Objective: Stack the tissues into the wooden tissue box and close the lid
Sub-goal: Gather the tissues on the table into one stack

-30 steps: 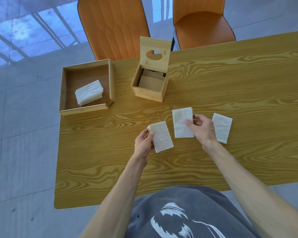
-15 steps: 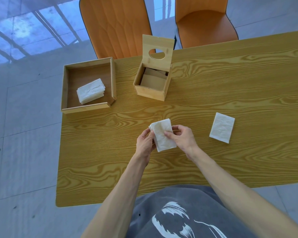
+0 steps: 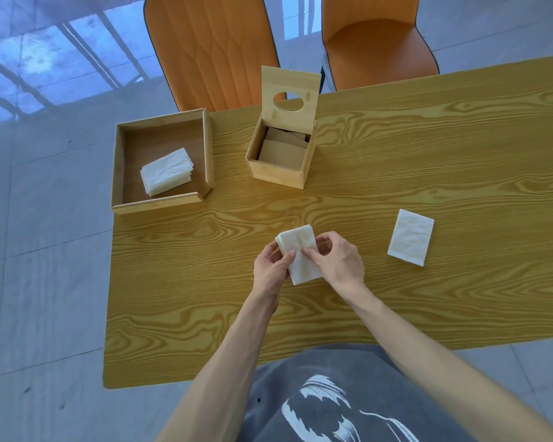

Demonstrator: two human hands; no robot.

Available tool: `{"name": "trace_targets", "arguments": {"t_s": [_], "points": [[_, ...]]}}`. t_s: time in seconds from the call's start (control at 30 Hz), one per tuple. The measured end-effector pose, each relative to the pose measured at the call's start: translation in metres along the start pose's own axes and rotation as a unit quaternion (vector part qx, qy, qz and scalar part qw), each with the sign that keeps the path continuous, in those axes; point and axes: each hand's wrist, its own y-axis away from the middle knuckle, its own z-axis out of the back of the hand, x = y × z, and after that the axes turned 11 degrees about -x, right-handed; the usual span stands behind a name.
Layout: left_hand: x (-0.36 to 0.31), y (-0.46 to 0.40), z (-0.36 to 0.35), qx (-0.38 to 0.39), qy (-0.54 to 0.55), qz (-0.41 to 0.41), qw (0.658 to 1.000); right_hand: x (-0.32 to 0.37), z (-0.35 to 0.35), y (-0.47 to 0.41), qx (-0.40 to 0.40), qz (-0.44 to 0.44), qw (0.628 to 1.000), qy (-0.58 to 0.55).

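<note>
White tissue stack [image 3: 299, 255] sits mid-frame, pinched between left hand [image 3: 270, 271] and right hand [image 3: 339, 264] to square its edges (apparently) before the open wooden tissue box [image 3: 280, 161] above.

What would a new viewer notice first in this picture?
First, both hands, left hand and right hand, pinching a small stack of white tissues at the table's middle. Next, the wooden tissue box beyond them, its lid standing open. A single tissue lies to the right.
</note>
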Motion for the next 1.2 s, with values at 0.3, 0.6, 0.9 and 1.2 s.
{"name": "trace_targets", "arguments": {"t_s": [0.3, 0.6, 0.9, 1.2], "points": [[-0.003, 0.005, -0.02, 0.023, -0.019, -0.001, 1.0, -0.046, 0.057, -0.027, -0.155, -0.082, 0.985, 0.001], [-0.005, 0.013, -0.035, 0.045, -0.043, -0.006, 0.998, -0.079, 0.082, -0.042, -0.197, -0.249, 0.947, 0.037], [0.0, 0.015, -0.032, 0.043, -0.051, -0.008, 0.998, -0.079, 0.083, -0.052, -0.214, -0.264, 0.94, 0.037], [0.0, 0.013, -0.028, 0.04, -0.046, -0.002, 0.998, -0.072, 0.086, -0.051, -0.18, -0.254, 0.95, 0.01]]}}
